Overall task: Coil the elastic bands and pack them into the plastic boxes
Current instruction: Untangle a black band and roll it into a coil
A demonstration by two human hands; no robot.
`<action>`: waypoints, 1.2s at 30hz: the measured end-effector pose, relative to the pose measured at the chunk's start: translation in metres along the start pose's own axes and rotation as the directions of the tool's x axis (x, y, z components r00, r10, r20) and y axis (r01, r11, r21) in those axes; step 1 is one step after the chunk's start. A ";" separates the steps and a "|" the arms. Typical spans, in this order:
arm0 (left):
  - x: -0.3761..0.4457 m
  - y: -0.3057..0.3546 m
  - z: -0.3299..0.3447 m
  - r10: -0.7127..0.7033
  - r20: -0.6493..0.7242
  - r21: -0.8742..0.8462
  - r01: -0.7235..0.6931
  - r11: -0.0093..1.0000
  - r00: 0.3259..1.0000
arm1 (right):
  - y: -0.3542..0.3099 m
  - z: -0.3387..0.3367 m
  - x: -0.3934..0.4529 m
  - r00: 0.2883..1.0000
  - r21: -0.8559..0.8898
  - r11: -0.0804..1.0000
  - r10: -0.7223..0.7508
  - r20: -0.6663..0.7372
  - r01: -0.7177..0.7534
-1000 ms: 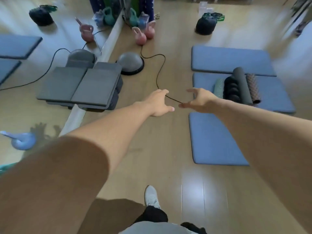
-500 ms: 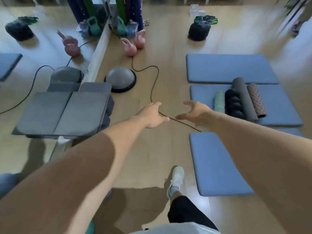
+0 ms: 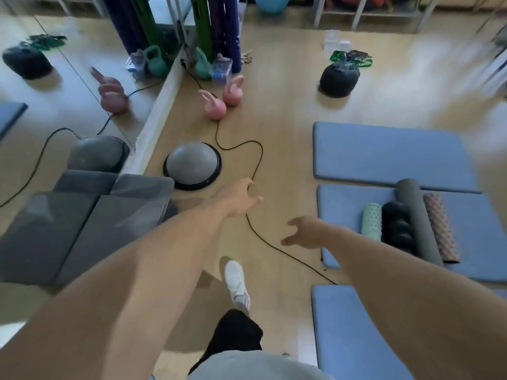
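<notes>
Now both bare arms stretch forward over the pale wooden floor (image 3: 288, 111). The left hand (image 3: 236, 198), at centre frame, has its fingers spread and its grip released, holding nothing; it hovers over the thin black cord (image 3: 258, 160) that snakes down the floor from the upper middle toward the lower right. The right hand (image 3: 304, 233), just right of centre and lower, is likewise loose, fingers curled apart, nothing in its grip, with the cord passing just to its left.

The task's things sit far off in the upper right: a tangle of green elastic bands (image 3: 352, 57) lies on the floor beside a round black bag (image 3: 339, 78), and just above them stand small clear plastic boxes (image 3: 336, 42), blurred. Another clear plastic box with blue contents (image 3: 220, 71) sits in the upper middle near two pink kettlebells (image 3: 219, 101).

Left of centre is a grey half-dome balance trainer (image 3: 193, 165), and dark grey foam pads (image 3: 109, 223) fill the left. Blue exercise mats (image 3: 384, 152) cover the right side, one carrying a row of foam rollers (image 3: 408, 223). A white shoe (image 3: 236, 281) steps forward at lower centre.
</notes>
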State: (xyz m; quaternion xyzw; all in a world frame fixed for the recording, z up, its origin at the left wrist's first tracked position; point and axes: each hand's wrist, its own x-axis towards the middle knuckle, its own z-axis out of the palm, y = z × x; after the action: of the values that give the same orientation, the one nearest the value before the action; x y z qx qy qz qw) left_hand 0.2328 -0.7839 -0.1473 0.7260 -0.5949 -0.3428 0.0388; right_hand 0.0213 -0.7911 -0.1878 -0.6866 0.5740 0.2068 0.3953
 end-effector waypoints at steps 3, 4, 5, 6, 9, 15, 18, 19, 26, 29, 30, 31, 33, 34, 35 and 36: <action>0.081 -0.003 -0.038 0.013 0.024 0.015 -0.013 1.000 1.000 | -0.028 -0.053 0.070 1.000 0.003 1.000 0.015 0.006 -0.015; 0.108 -0.003 -0.051 0.020 0.030 0.013 -0.020 1.000 0.999 | -0.037 -0.071 0.092 1.000 0.020 1.000 0.021 0.002 -0.021; 0.133 -0.003 -0.064 0.021 0.046 0.014 -0.022 1.000 0.999 | -0.046 -0.089 0.111 1.000 0.046 0.999 0.028 -0.001 -0.028; 0.158 -0.002 -0.078 0.020 0.062 0.017 -0.021 1.000 0.998 | -0.054 -0.107 0.129 0.999 0.075 0.997 0.033 -0.002 -0.033; 0.224 0.005 -0.117 0.008 0.111 0.050 -0.014 0.999 0.994 | -0.073 -0.160 0.175 0.999 0.130 0.991 0.038 0.036 -0.043; 0.368 0.035 -0.169 0.003 0.183 0.115 -0.025 0.993 0.983 | -0.083 -0.265 0.269 0.994 0.143 0.988 0.054 0.093 -0.067; 0.446 0.058 -0.189 0.005 0.175 0.127 -0.028 0.992 0.985 | -0.077 -0.328 0.323 0.994 0.124 0.990 0.049 0.097 -0.061; 0.473 0.067 -0.196 0.002 0.167 0.124 -0.023 0.992 0.986 | -0.075 -0.350 0.341 0.994 0.118 0.991 0.044 0.097 -0.055; 0.646 0.139 -0.266 -0.042 0.146 0.065 0.032 0.997 0.988 | -0.058 -0.533 0.448 0.994 0.090 0.995 0.042 0.098 -0.051; 0.716 0.169 -0.293 -0.017 0.143 0.045 0.011 0.999 0.990 | -0.057 -0.599 0.496 0.994 0.089 0.995 0.035 0.106 -0.044; 0.741 0.176 -0.302 -0.012 0.147 0.046 0.005 0.999 0.989 | -0.059 -0.619 0.514 0.993 0.077 0.996 0.031 0.114 -0.040; 0.766 0.182 -0.311 -0.008 0.150 0.050 0.001 0.999 0.989 | -0.062 -0.638 0.533 0.992 0.067 0.997 0.027 0.121 -0.035; 0.823 0.188 -0.327 -0.010 0.157 0.067 -0.001 0.998 0.988 | -0.067 -0.676 0.578 0.992 0.057 0.998 0.021 0.125 -0.028; 0.854 0.188 -0.336 -0.014 0.158 0.082 0.001 0.997 0.987 | -0.069 -0.694 0.604 0.992 0.051 0.998 0.020 0.125 -0.027; 0.886 0.187 -0.345 -0.015 0.158 0.101 -0.001 0.995 0.987 | -0.072 -0.712 0.630 0.992 0.044 0.999 0.025 0.126 -0.030; 0.919 0.185 -0.356 -0.016 0.157 0.117 -0.003 0.993 0.988 | -0.076 -0.732 0.657 0.992 0.036 0.999 0.031 0.126 -0.036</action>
State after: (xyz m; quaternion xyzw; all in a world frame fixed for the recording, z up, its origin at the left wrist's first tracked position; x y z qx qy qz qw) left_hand 0.3241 -1.7810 -0.2058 0.6996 -0.6128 -0.3638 -0.0519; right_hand 0.1371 -1.7705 -0.2094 -0.6550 0.5631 0.2453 0.4401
